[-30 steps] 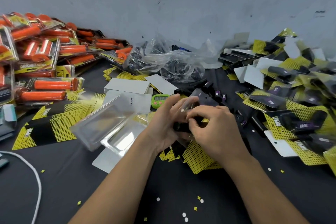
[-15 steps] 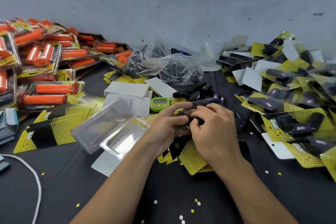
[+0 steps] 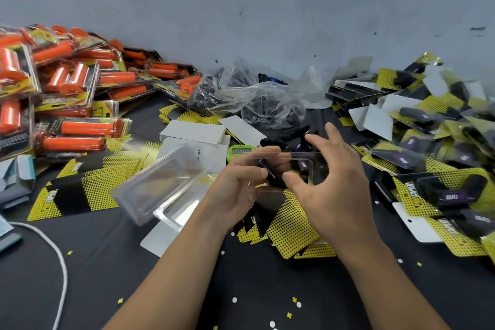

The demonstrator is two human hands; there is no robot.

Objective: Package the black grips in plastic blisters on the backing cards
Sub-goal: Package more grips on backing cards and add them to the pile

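My left hand (image 3: 235, 190) holds a clear plastic blister (image 3: 302, 161) with black grips (image 3: 273, 173) inside it, above the middle of the table. My right hand (image 3: 332, 177) is at the blister's right side, fingers spread, thumb touching the grips; whether it grips anything is unclear. Yellow-and-black backing cards (image 3: 289, 230) lie in a loose stack right under both hands. More loose black grips (image 3: 289, 138) lie just behind the hands. Empty clear blisters (image 3: 158, 187) rest to the left.
Packed orange grips (image 3: 67, 104) are piled at the left, packed black grips (image 3: 439, 169) at the right. A clear bag of black grips (image 3: 249, 96) sits by the wall. A green timer (image 3: 241, 150), white cards (image 3: 192, 132) and a white cable (image 3: 61, 270) lie nearby.
The right hand has opened and lifted away from the blister. The blister now shows level between both hands, held by the left hand.
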